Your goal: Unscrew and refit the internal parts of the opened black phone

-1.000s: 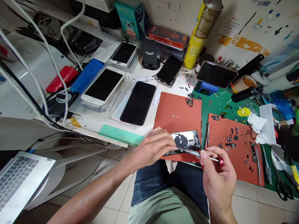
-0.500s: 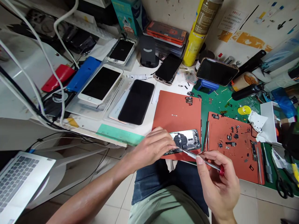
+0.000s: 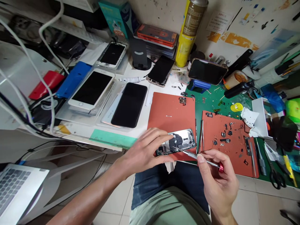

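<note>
Silver metal forms the knurled shaft of a slim screwdriver with a red end cap (image 3: 192, 155). The right hand (image 3: 217, 179) pinches this tool between thumb and fingertips, the remaining fingers loosely curled near the cap. The tip points left into an opened smartphone housing with a dark round coil (image 3: 188, 141); contact at the tip cannot be confirmed. The housing is located at the near edge of the left red-brown rectangular work mat (image 3: 172, 109), close to its near right corner. The left hand (image 3: 145, 151) clasps the housing's left end, thumb along the near side, fingers over the far side, the gap spanning the housing's width.

A small metallic component (image 3: 182, 100) lies by the far right corner of the left mat. Slender metal tools (image 3: 201, 137) lie between this mat and the right red-brown mat (image 3: 211, 131), which carries scattered small dark parts (image 3: 225, 140). A black-screened smartphone (image 3: 129, 104) lies left of the left mat on the white desk (image 3: 143, 118).
</note>
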The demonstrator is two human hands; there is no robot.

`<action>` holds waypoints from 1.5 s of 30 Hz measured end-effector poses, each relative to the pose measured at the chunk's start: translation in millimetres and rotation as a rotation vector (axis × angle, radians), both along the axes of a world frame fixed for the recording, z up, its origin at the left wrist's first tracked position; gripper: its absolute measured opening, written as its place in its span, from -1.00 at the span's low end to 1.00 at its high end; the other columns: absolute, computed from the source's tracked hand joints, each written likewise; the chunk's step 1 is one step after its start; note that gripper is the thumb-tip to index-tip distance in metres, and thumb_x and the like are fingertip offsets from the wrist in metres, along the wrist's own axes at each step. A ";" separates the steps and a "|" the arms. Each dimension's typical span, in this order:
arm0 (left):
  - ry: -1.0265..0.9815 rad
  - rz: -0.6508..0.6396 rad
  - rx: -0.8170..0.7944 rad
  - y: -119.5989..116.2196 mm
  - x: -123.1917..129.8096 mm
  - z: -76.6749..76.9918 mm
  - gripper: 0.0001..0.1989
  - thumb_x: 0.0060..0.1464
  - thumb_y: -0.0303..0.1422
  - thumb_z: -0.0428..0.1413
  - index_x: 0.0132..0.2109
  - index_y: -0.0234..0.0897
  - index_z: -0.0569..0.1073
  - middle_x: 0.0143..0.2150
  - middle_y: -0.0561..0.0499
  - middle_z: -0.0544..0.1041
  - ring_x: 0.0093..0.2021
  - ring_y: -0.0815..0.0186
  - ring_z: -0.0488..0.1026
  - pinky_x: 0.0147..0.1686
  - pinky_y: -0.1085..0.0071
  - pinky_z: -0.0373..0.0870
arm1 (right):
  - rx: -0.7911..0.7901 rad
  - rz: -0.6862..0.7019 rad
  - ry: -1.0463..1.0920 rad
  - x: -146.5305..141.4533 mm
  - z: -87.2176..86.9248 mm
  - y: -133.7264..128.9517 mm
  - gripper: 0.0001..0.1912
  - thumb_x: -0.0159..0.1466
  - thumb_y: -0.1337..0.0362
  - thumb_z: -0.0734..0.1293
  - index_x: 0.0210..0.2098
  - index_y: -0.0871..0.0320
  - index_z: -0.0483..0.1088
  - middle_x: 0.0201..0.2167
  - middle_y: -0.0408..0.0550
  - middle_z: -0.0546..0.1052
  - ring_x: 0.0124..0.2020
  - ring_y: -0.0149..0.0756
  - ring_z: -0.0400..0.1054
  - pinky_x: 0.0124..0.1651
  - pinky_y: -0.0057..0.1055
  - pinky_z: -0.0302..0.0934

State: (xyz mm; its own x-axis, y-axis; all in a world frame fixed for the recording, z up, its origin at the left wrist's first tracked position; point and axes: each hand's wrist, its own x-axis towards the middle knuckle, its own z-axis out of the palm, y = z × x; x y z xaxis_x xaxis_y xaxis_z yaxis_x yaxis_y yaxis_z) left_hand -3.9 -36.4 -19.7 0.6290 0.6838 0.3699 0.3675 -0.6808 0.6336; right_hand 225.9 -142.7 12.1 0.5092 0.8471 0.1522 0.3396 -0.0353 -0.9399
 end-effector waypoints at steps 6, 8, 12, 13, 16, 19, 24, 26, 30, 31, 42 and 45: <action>0.336 -0.080 0.080 -0.1 -3.1 4.9 -0.28 0.35 -0.02 0.28 0.49 -0.17 0.31 0.37 -0.32 0.48 0.30 -0.16 0.47 0.20 -0.18 0.56 | 0.053 -0.210 -0.101 1.3 -17.7 -4.4 -0.78 0.34 0.21 0.58 -0.06 0.07 0.59 -0.29 -0.10 0.67 -0.31 -0.26 0.63 -0.25 -0.37 0.57; 0.371 -0.102 0.114 0.8 -1.2 6.1 -0.33 0.40 -0.08 0.25 0.49 -0.21 0.30 0.31 -0.31 0.52 0.24 -0.13 0.49 0.16 -0.12 0.58 | 0.078 -0.226 -0.166 0.8 -28.0 -4.9 -0.77 0.35 0.23 0.58 -0.03 0.08 0.58 -0.24 -0.07 0.67 -0.29 -0.26 0.62 -0.23 -0.34 0.57; 0.423 -0.147 0.194 6.1 4.3 14.0 -0.44 0.40 -0.29 0.21 0.43 -0.35 0.32 0.18 -0.32 0.54 0.11 -0.12 0.51 0.06 -0.04 0.59 | 0.189 -0.153 -0.311 1.0 -40.8 -0.3 -0.73 0.37 0.35 0.54 0.03 0.06 0.53 -0.22 -0.07 0.64 -0.30 -0.27 0.57 -0.28 -0.34 0.51; 0.419 -0.159 0.201 8.0 5.8 16.6 -0.46 0.38 -0.35 0.17 0.42 -0.36 0.33 0.15 -0.31 0.55 0.06 -0.09 0.51 0.02 -0.01 0.59 | 0.213 -0.119 -0.347 1.3 -41.7 1.8 -0.71 0.37 0.38 0.52 0.05 0.05 0.51 -0.22 -0.08 0.63 -0.29 -0.27 0.56 -0.29 -0.34 0.49; 0.359 -0.199 0.176 13.7 10.0 22.9 -0.48 0.32 -0.45 0.09 0.39 -0.31 0.33 0.09 -0.24 0.54 -0.04 0.01 0.49 -0.08 0.10 0.55 | 0.244 -0.033 -0.453 1.7 -41.1 8.2 -0.66 0.39 0.42 0.48 0.10 0.03 0.46 -0.20 -0.06 0.61 -0.25 -0.23 0.56 -0.28 -0.31 0.48; 0.337 -0.232 0.100 18.4 12.5 25.3 -0.45 0.30 -0.48 0.09 0.39 -0.23 0.32 0.07 -0.18 0.52 -0.05 0.05 0.47 -0.11 0.18 0.50 | 0.260 0.013 -0.531 0.6 -38.8 13.0 -0.64 0.41 0.45 0.46 0.13 0.02 0.42 -0.18 -0.05 0.61 -0.22 -0.22 0.56 -0.27 -0.29 0.48; 0.323 -0.263 0.039 22.7 12.5 24.2 -0.39 0.34 -0.41 0.13 0.47 -0.23 0.26 0.10 -0.20 0.47 -0.04 0.04 0.45 -0.08 0.16 0.50 | 0.273 0.042 -0.559 -0.9 -37.8 17.1 -0.59 0.39 0.51 0.47 0.15 0.05 0.42 -0.18 -0.04 0.61 -0.22 -0.23 0.54 -0.23 -0.27 0.52; 0.330 -0.270 0.003 23.6 12.8 25.0 -0.35 0.32 -0.41 0.14 0.50 -0.22 0.23 0.14 -0.20 0.45 0.00 0.03 0.45 -0.02 0.14 0.50 | 0.280 0.036 -0.574 -0.9 -38.0 18.5 -0.61 0.40 0.51 0.47 0.14 0.06 0.43 -0.19 -0.04 0.61 -0.23 -0.22 0.54 -0.24 -0.26 0.52; 0.366 -0.278 -0.060 24.4 14.5 29.1 -0.35 0.28 -0.43 0.14 0.48 -0.26 0.26 0.16 -0.21 0.42 0.04 0.02 0.45 0.04 0.11 0.50 | 0.321 0.042 -0.591 -0.8 -38.0 21.1 -0.65 0.39 0.55 0.47 0.10 0.17 0.45 -0.20 0.00 0.60 -0.22 -0.24 0.52 -0.23 -0.27 0.50; 0.365 -0.278 -0.060 24.2 14.9 29.5 -0.34 0.28 -0.44 0.14 0.48 -0.28 0.25 0.16 -0.22 0.42 0.04 0.01 0.45 0.04 0.10 0.50 | 0.327 0.049 -0.591 -0.9 -38.1 21.4 -0.65 0.38 0.57 0.47 0.09 0.20 0.45 -0.20 0.02 0.60 -0.21 -0.23 0.52 -0.22 -0.27 0.50; 0.348 -0.260 0.015 20.9 15.2 24.3 -0.46 0.34 -0.41 0.11 0.41 -0.32 0.32 0.12 -0.25 0.45 0.02 -0.03 0.45 -0.04 0.09 0.50 | 0.332 0.065 -0.610 -0.5 -40.2 21.3 -0.63 0.35 0.61 0.48 0.09 0.25 0.45 -0.19 0.06 0.61 -0.20 -0.22 0.51 -0.22 -0.27 0.49; 0.338 -0.260 0.029 20.9 15.9 23.5 -0.47 0.35 -0.41 0.10 0.41 -0.33 0.31 0.12 -0.25 0.45 0.01 -0.02 0.45 -0.05 0.08 0.51 | 0.327 0.066 -0.606 -0.1 -40.1 21.7 -0.64 0.36 0.60 0.48 0.09 0.25 0.45 -0.19 0.05 0.61 -0.20 -0.23 0.51 -0.22 -0.28 0.48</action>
